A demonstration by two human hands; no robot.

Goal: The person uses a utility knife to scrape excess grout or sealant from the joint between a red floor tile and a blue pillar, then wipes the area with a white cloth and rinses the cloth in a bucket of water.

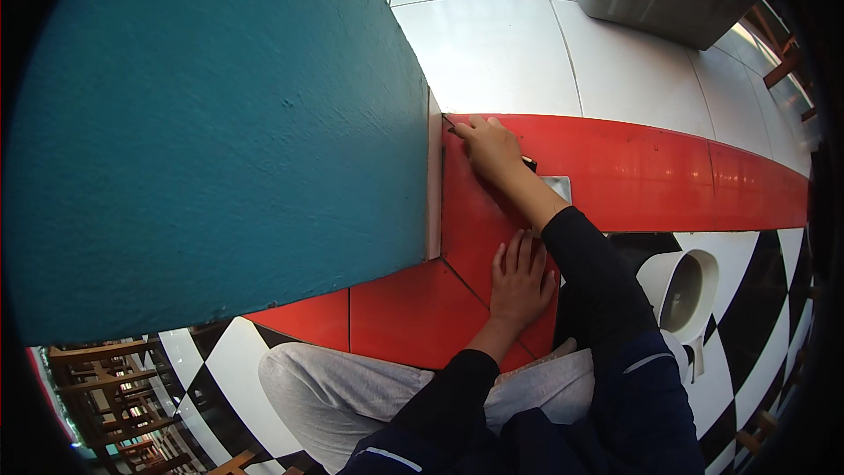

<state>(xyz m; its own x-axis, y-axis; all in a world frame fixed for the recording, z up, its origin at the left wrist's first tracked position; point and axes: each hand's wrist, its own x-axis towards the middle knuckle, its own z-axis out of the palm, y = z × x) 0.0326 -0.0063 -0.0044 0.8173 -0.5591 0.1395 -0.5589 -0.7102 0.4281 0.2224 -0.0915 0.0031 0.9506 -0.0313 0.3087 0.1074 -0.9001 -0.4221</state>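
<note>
- head view: big teal pillar (pixel 229 141) on the left, white floor tiles (pixel 492 44) up top, checkered floor (pixel 765 290) lower right, with a red tiled ledge (pixel 633 167) between
- there's a thin dark tool (pixel 451 126) right at the right hand's (pixel 491 148) fingertips, by the corner where the pillar's pale edge strip (pixel 434 180) meets the red tile. too small to tell what kind
- that right hand is mostly closed, fingers pinched on the tool
- left hand (pixel 520 288) is spread open, palm down on the red tile, nothing gripped that i can see
- pale square thing (pixel 559 186) just beside the right forearm; white dipper (pixel 658 286) on the checkered floor
</note>
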